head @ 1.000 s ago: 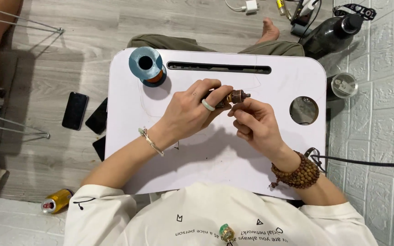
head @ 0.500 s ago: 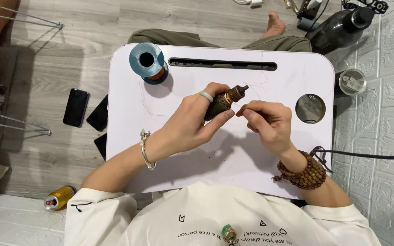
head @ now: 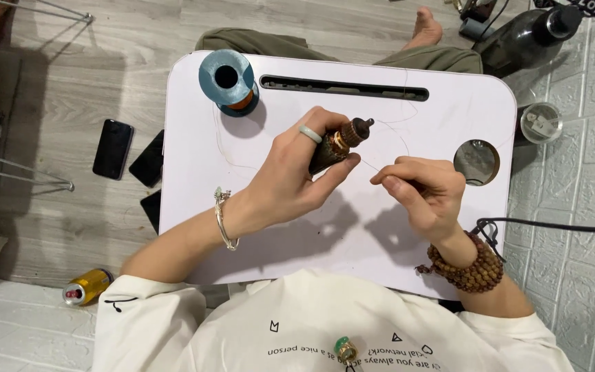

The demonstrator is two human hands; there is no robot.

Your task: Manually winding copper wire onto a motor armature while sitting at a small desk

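Thread (head: 373,164) so fine it barely shows is pinched in the right hand (head: 425,193) at 3 o'clock, while the left hand (head: 297,182) grips the small, hard brown gourd charm (head: 339,145) mid-table, probably light and best held by its body.

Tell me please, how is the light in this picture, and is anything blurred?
Head view: even, soft light; both hands, left and right, cast dark shadows on the white lap table; the brown gourd-shaped piece is sharp; the thin thread barely shows.
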